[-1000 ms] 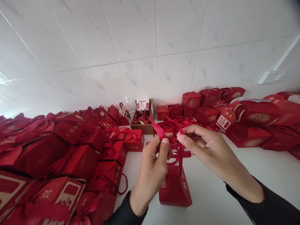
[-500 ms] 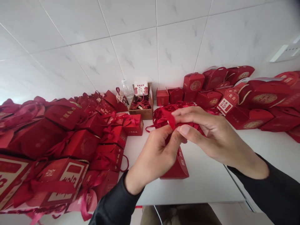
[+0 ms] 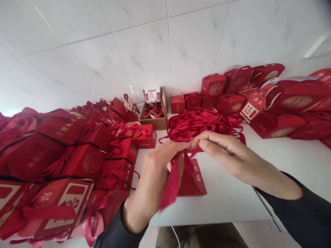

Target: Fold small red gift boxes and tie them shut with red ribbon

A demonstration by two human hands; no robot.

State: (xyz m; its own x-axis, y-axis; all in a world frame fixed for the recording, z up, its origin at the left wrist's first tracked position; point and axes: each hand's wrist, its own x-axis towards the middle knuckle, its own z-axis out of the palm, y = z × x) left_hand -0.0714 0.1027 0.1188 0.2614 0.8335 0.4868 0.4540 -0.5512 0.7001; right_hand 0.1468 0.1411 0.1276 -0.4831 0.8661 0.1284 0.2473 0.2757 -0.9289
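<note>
1. Two hands meet over the near-middle of the white tabletop, fingertips touching or nearly so; the left hand comes in from the near left, the right hand from the near right.

2. One small red box sits on the tabletop below the fingertips, slightly toward the near side. The left hand is the closer in view, its fingers passing in front of the box's left part; the right hand lies to the far right of it. Which way the box's long axis runs is hard to tell, as much of it is covered.

3. A wide red ribbon hangs from beneath the left fingers, its length sloping toward the near left and crossing in front of the box's left side.

4. The left hand is partly curled, with the ribbon against its thumb side; the exact grip is hidden. The right hand's thumb and fingers lie close together, almost flat, reaching left; whether they pinch any ribbon cannot be told.

5. Beyond the fingertips, on the far side, spreads a tangled ribbon pile. Many stacked red boxes fill the left, and more gold-marked boxes stand on the far right.
</note>
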